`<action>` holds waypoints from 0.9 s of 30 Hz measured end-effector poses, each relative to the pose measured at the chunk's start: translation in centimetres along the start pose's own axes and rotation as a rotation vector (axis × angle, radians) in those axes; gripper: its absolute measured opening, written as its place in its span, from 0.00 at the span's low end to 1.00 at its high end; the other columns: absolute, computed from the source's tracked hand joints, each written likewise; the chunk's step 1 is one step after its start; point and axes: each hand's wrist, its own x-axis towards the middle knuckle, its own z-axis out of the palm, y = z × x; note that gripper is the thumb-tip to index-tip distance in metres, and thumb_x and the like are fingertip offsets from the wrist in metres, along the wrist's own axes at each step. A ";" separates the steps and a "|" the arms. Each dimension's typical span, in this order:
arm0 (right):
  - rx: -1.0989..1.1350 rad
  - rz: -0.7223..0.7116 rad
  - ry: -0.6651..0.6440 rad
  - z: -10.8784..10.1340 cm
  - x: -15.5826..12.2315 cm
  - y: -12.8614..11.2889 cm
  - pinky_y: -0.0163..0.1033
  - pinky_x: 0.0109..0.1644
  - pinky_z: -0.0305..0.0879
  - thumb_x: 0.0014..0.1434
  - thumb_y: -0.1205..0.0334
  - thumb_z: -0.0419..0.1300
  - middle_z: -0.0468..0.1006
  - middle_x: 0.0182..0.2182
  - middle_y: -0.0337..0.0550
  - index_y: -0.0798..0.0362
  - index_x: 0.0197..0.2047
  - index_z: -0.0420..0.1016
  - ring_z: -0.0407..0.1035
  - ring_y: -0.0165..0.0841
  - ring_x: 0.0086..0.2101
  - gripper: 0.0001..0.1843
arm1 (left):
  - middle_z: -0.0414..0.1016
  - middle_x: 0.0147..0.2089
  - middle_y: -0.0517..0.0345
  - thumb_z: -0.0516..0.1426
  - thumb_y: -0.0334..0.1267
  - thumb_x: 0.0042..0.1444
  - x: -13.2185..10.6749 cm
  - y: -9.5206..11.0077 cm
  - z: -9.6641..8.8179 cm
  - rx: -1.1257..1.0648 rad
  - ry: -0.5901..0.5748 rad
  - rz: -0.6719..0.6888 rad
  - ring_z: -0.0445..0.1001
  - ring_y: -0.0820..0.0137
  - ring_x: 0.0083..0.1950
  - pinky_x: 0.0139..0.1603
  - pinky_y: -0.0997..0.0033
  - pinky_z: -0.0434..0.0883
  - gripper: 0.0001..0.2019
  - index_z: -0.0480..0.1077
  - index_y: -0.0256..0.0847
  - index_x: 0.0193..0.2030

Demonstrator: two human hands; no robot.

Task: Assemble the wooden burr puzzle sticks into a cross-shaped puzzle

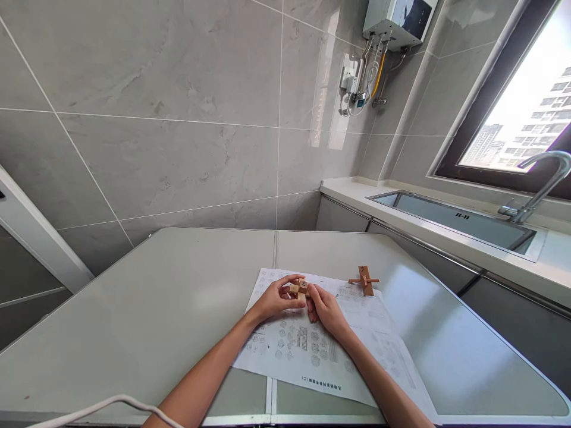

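Observation:
Between my two hands is a small light-wood block puzzle (303, 286) with a dark mark like a 2 on its top piece. My left hand (277, 299) is closed around its left side, thumb in front and fingers behind. From the right, my right hand (324, 306) pinches the puzzle's right edge, its other fingers curled below. Both hands are over a printed instruction sheet (307, 362) with rows of small diagrams. A second wooden puzzle (364, 280), reddish-brown and cross-shaped with a mark on top, rests at the sheet's far right edge, apart from my hands.
The sheet lies on a pale table (178, 309) with a seam down its middle. A white cable (116, 401) crosses the near left edge. To the right stand a counter with a sink (459, 220) and a faucet (542, 184). A tiled wall (178, 148) rises behind the table.

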 end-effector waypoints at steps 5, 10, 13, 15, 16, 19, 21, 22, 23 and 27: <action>0.178 0.126 -0.058 0.0 0.3 0.2 0.35 0.20 0.58 0.62 0.25 0.54 0.64 0.16 0.31 0.49 0.28 0.65 0.62 0.28 0.15 0.34 | 0.75 0.56 0.52 0.73 0.41 0.50 -0.1 0.0 -0.1 0.049 -0.011 0.000 0.76 0.69 0.45 0.47 0.67 0.71 0.38 0.70 0.51 0.68; 0.450 0.261 0.004 -0.7 0.6 0.1 0.32 0.20 0.57 0.60 0.28 0.62 0.66 0.19 0.33 0.52 0.29 0.68 0.62 0.26 0.18 0.32 | 0.70 0.64 0.51 0.72 0.43 0.53 0.1 -0.3 -0.2 0.048 0.044 -0.012 0.73 0.76 0.39 0.43 0.68 0.71 0.38 0.65 0.54 0.70; 0.723 0.343 0.072 -1.5 1.1 0.5 0.29 0.18 0.53 0.57 0.35 0.69 0.65 0.22 0.32 0.52 0.33 0.70 0.58 0.23 0.18 0.28 | 0.69 0.66 0.50 0.71 0.44 0.55 0.1 -0.3 -0.2 0.050 0.060 -0.004 0.71 0.79 0.35 0.41 0.68 0.71 0.35 0.66 0.52 0.68; 0.860 0.343 0.133 -2.1 1.4 0.8 0.27 0.17 0.53 0.56 0.40 0.72 0.67 0.24 0.32 0.51 0.35 0.70 0.58 0.22 0.19 0.24 | 0.70 0.65 0.49 0.70 0.45 0.57 0.1 -0.3 -0.2 0.048 0.054 -0.004 0.70 0.79 0.34 0.43 0.67 0.71 0.32 0.67 0.50 0.67; 0.905 0.331 0.176 -2.3 1.6 1.1 0.27 0.17 0.54 0.56 0.43 0.73 0.68 0.25 0.32 0.51 0.36 0.70 0.58 0.22 0.19 0.23 | 0.70 0.65 0.49 0.69 0.45 0.58 0.1 -0.2 -0.2 0.048 0.055 -0.007 0.70 0.79 0.34 0.44 0.66 0.72 0.31 0.68 0.49 0.66; 0.960 0.293 0.318 -2.8 2.0 1.8 0.25 0.17 0.55 0.57 0.51 0.74 0.69 0.26 0.32 0.50 0.36 0.68 0.57 0.21 0.19 0.20 | 0.70 0.64 0.48 0.69 0.47 0.58 0.0 -0.1 -0.1 0.058 0.066 -0.014 0.71 0.78 0.35 0.46 0.66 0.72 0.30 0.69 0.47 0.65; 0.958 0.276 0.374 -3.1 2.1 2.2 0.24 0.16 0.55 0.58 0.52 0.73 0.68 0.26 0.32 0.50 0.36 0.67 0.56 0.20 0.19 0.19 | 0.71 0.63 0.48 0.69 0.48 0.58 0.0 -0.1 -0.1 0.073 0.070 -0.018 0.71 0.78 0.36 0.46 0.66 0.72 0.29 0.70 0.47 0.64; 0.951 0.269 0.388 -3.3 2.2 2.4 0.24 0.16 0.55 0.59 0.52 0.72 0.67 0.26 0.32 0.50 0.36 0.67 0.57 0.20 0.19 0.18 | 0.71 0.63 0.48 0.69 0.48 0.58 0.0 -0.1 -0.1 0.079 0.070 -0.018 0.71 0.78 0.36 0.46 0.67 0.72 0.29 0.70 0.47 0.64; 0.942 0.261 0.395 -3.4 2.2 2.5 0.24 0.15 0.55 0.60 0.51 0.71 0.67 0.26 0.32 0.50 0.36 0.67 0.57 0.20 0.19 0.18 | 0.71 0.63 0.48 0.69 0.48 0.58 0.0 -0.1 -0.1 0.084 0.070 -0.017 0.71 0.78 0.36 0.46 0.67 0.72 0.29 0.70 0.47 0.64; 0.878 0.200 0.410 -3.9 2.2 2.9 0.24 0.14 0.55 0.63 0.48 0.68 0.67 0.26 0.32 0.49 0.34 0.63 0.58 0.21 0.18 0.19 | 0.71 0.62 0.48 0.69 0.49 0.58 0.0 -0.1 -0.2 0.084 0.070 -0.022 0.72 0.77 0.36 0.46 0.67 0.72 0.28 0.71 0.47 0.63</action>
